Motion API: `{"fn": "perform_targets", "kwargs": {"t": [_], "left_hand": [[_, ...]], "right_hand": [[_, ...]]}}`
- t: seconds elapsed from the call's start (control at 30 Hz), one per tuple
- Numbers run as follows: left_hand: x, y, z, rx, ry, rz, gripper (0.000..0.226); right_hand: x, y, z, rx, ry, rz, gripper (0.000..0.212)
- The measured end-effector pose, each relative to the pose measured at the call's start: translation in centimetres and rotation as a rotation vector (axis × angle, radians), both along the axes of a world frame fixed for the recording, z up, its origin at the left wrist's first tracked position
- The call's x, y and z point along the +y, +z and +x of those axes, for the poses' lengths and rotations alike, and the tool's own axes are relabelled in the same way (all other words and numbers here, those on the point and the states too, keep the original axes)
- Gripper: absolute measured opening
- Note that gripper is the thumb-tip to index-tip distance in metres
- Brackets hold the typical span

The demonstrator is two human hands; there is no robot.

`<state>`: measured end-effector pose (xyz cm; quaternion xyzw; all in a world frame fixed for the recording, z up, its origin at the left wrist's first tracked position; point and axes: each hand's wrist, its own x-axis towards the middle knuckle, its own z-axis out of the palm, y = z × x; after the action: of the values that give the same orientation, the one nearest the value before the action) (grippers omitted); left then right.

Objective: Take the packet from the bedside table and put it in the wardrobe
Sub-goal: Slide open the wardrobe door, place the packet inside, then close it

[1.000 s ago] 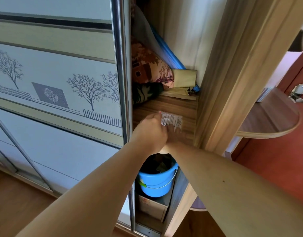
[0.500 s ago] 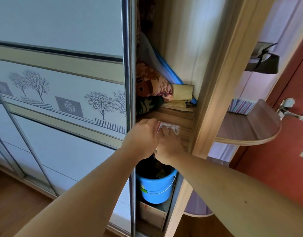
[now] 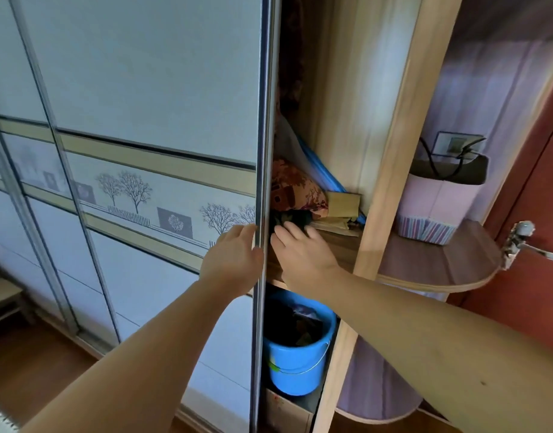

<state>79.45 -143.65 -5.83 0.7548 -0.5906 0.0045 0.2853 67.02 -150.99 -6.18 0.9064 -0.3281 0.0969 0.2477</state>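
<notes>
The wardrobe's sliding door [image 3: 162, 120] stands partly open, leaving a narrow gap. My left hand [image 3: 234, 260] holds the door's metal edge [image 3: 264, 151], fingers curled onto it. My right hand [image 3: 300, 254] reaches into the gap and lies flat, fingers apart, on the wooden wardrobe shelf [image 3: 344, 245]. The packet is not visible; I cannot tell whether it lies under my right hand.
On the shelf behind my hand sit a patterned pillow [image 3: 294, 189] and folded beige items [image 3: 344, 204]. Below it are a blue bucket [image 3: 300, 364] and a cardboard box [image 3: 284, 410]. To the right, a rounded side shelf [image 3: 425, 267] holds a pink box [image 3: 437, 207], beside a red door [image 3: 534, 182].
The packet, seen on the shelf under my fingers before, is out of sight now. My left hand moved off the shelf onto the sliding door's edge. My view tilted upward.
</notes>
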Motion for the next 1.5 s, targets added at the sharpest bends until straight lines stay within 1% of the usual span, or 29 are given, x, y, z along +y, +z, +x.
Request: {"fn": "perform_targets", "kwargs": {"t": [0.17, 0.33, 0.4, 0.47, 0.6, 0.93, 1.03, 1.3, 1.5], "left_hand": [[0.4, 0.2, -0.4, 0.049, 0.022, 0.107, 0.047], [0.4, 0.1, -0.2, 0.064, 0.023, 0.125, 0.049], [0.6, 0.0, 0.2, 0.061, 0.026, 0.119, 0.049], [0.8, -0.1, 0.5, 0.059, 0.029, 0.126, 0.049], [1.1, 0.0, 1.1, 0.038, 0.044, 0.156, 0.054], [1.7, 0.3, 0.3, 0.021, 0.024, 0.146, 0.056], [1.6, 0.2, -0.8, 0.011, 0.005, 0.163, 0.055], [0.6, 1.0, -5.6, 0.009, -0.069, 0.172, 0.053], [0.4, 1.1, -8.3, 0.002, -0.107, 0.202, 0.055]], "right_hand": [[-0.4, 0.4, 1.4, 0.161, 0.038, -0.092, 0.052], [-0.7, 0.4, 2.8, 0.45, 0.0, -0.187, 0.058], [-0.5, 0.6, 3.4, 0.511, -0.009, -0.221, 0.061], [-0.2, 1.1, 3.9, 0.548, -0.033, -0.201, 0.062], [-0.2, 1.4, 4.5, 0.558, -0.116, -0.172, 0.063], [0.6, 0.7, 4.2, 0.578, -0.179, -0.29, 0.061], [1.0, 1.0, 2.8, 0.587, -0.17, -0.291, 0.06], [2.0, 0.9, -3.5, 0.601, -0.214, -0.272, 0.064], [2.6, 0.2, -6.6, 0.617, -0.307, -0.275, 0.063]]}}
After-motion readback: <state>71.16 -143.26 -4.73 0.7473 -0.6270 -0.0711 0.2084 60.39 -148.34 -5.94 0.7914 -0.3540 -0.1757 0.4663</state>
